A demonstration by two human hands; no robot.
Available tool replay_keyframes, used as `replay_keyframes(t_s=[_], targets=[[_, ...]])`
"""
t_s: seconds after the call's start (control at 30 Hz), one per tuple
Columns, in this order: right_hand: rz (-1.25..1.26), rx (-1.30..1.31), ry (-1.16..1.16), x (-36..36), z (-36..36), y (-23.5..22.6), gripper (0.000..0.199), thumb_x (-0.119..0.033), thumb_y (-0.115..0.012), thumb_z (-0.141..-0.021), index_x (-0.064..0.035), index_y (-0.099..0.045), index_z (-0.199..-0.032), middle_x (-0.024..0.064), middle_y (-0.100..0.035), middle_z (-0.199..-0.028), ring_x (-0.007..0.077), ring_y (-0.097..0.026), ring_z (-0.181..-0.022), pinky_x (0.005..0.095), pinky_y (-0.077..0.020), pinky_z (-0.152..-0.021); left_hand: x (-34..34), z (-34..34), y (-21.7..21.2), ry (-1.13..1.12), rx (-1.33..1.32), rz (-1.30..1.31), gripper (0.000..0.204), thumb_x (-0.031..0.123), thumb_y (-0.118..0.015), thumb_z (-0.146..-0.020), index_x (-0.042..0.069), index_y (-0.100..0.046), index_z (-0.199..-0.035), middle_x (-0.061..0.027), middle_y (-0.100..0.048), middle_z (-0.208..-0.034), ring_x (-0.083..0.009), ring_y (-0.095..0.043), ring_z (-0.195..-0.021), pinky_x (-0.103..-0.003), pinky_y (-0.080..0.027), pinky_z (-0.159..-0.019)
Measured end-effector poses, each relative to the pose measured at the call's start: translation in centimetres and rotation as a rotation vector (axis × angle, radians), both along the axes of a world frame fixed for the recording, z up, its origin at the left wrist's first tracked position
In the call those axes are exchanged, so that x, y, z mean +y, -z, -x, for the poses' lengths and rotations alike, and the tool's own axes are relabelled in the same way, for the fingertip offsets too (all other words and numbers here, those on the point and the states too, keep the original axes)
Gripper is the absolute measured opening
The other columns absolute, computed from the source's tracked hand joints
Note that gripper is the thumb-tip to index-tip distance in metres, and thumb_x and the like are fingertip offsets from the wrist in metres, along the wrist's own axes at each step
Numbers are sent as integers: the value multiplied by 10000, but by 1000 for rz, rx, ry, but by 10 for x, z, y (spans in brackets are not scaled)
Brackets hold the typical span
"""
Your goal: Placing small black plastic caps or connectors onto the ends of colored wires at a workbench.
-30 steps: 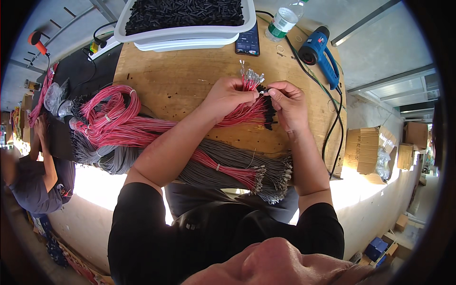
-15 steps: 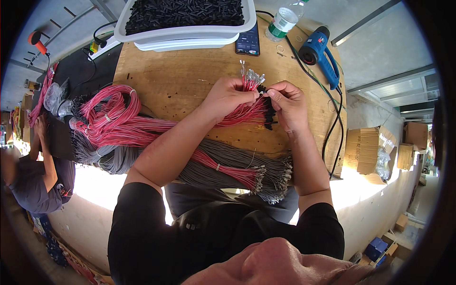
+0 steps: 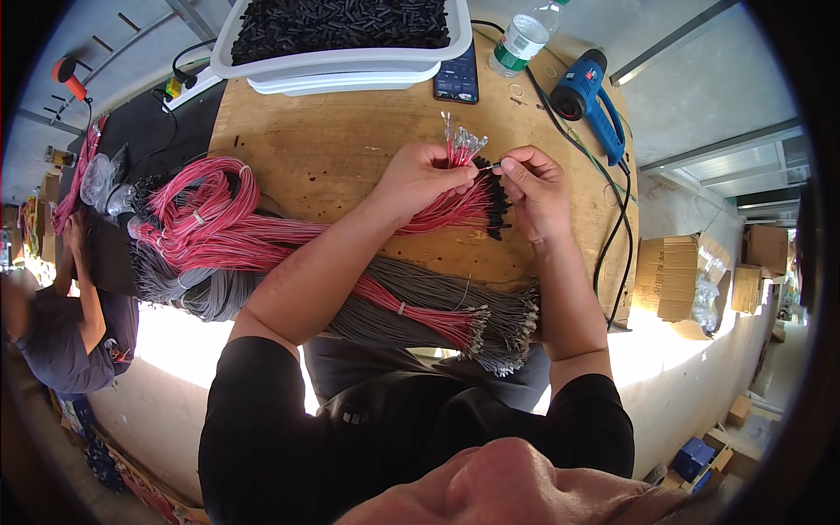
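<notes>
My left hand [image 3: 422, 179] is closed in a pinch round red wires, whose bare silvery terminals [image 3: 468, 147] fan out above its fingers. Just right of it, my right hand [image 3: 535, 185] pinches a small black sleeve [image 3: 497, 165] between thumb and fingertips, at the end of a wire coming from the left hand. Whether the sleeve is fully over the terminal is too small to tell. Below both hands, other red wires [image 3: 446, 212] lie on the table, their ends covered with black sleeves [image 3: 499, 213].
A white tub [image 3: 341, 61] full of short black sleeves stands at the back, beside a phone [image 3: 458, 74], a bottle [image 3: 525, 39] and a blue heat gun [image 3: 582, 96]. Grey cables [image 3: 411, 302] and coiled red wires [image 3: 206, 214] lie nearer. Another person [image 3: 66, 328] is at far left.
My right hand has shifted slightly up and right. A black sleeve now shows at its fingertips, where a pale wire end showed before. The left hand stays nearly still.
</notes>
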State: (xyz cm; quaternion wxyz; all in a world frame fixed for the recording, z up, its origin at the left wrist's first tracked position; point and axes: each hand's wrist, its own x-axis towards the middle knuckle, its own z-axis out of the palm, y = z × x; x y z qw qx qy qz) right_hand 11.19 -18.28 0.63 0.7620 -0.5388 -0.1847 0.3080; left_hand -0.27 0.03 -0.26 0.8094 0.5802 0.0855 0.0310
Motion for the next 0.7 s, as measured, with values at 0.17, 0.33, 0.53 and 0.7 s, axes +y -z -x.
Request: replay_keyframes(t_s=[0.17,0.33,0.53,0.7], targets=[[-85,270,-147,-3,-5,-5,155,-142,-628,-985,2,-649,-1039,79,-708,-881,40,-409,-551,183,-296,-483,1,0,2,-15,11,-78,128,75,-692,-921,-44,-680,-967,-55,-666,-828,-109,-602,-755,-251,-493,-721],[-106,305,-194,-5,-9,0,168,-150,-623,-988,6,-645,-1046,78,-705,-881,38,-403,-551,177,-281,-460,-1,1,-4,-10,28,-68,132,74,-697,-910,-45,-681,-963,-48,-662,-815,-108,-597,-751,-253,-490,-718],[-95,330,-206,-5,-9,-1,150,-126,-632,-980,10,-642,-1044,78,-692,-863,34,-396,-549,174,-282,-464,0,0,-1,14,19,-99,126,79,-698,-911,-40,-689,-951,-40,-662,-806,-103,-595,-743,-251,-484,-715],[-59,308,-200,-5,-7,-3,142,-118,-644,-972,10,-640,-1032,83,-685,-854,34,-389,-540,174,-285,-470,0,0,0,19,16,-119,125,84,-695,-914,-36,-690,-950,-38,-661,-803,-101,-594,-741,-248,-481,-714]])
